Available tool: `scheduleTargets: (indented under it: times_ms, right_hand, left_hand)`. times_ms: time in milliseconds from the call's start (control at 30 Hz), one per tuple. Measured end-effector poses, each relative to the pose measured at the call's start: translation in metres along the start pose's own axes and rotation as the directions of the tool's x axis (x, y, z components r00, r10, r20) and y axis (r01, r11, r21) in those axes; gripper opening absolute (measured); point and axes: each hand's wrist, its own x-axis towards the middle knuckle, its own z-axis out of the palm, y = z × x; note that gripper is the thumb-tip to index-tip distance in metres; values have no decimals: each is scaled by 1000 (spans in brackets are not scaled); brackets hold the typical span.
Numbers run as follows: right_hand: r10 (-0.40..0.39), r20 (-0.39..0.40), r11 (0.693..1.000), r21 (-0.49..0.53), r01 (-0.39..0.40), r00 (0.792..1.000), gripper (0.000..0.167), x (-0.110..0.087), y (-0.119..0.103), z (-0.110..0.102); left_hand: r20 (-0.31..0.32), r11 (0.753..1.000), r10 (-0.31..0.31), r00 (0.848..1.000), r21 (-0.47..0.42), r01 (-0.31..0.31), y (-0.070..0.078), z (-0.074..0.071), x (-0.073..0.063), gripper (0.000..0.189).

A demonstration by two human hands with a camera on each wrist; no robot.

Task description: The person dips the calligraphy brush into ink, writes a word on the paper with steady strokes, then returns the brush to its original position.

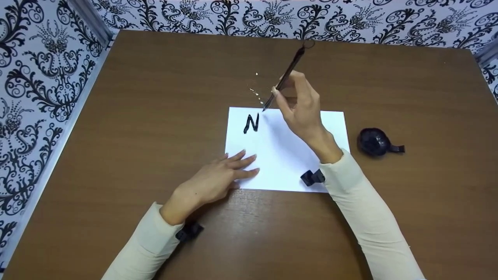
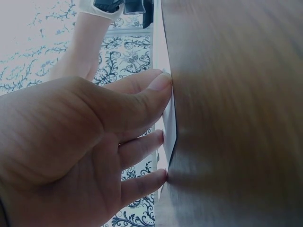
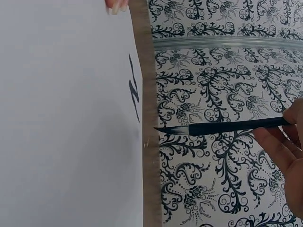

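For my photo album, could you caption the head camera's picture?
A right hand holds a brush near a black N on white paper, the left hand resting at the sheet's lower-left corner.

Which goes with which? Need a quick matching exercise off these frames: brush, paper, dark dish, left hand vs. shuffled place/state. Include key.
Things
1. brush
2. paper
3. dark dish
4. left hand

Place or state
A. on the table, right of the paper, touched by neither hand
B. fingers spread, resting at the paper's near left corner
C. held in the right hand, tip slanting down in the head view
D. white, bearing a black N-shaped mark

Pairs: 1-C, 2-D, 3-A, 4-B
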Motion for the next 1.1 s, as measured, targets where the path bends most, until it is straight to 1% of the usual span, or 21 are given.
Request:
scheduleTargets:
  times_ms: [100, 233, 467, 900, 1100]
  right_hand:
    - [17, -13, 1000, -10, -18, 1000, 24, -3, 2, 0]
    - [44, -12, 999, -15, -44, 999, 24, -5, 4, 2]
    - [72, -26, 996, -45, -73, 997, 25, -7, 7, 3]
    - [106, -62, 993, -36, -109, 992, 24, -10, 10, 1]
    - [99, -66, 994, -38, -102, 993, 24, -11, 12, 3]
  left_hand:
    - [0, 1000, 1, 1000, -2, -1, 0, 0, 0, 58]
    - [-4, 1000, 6, 1000, -4, -7, 0, 1, 0, 58]
    - [-4, 1000, 11, 1000, 1, -11, 0, 1, 0, 58]
    - [-1, 1000, 0, 1000, -12, 0, 0, 1, 0, 56]
    - [-9, 1000, 15, 1000, -11, -15, -1, 1, -1, 54]
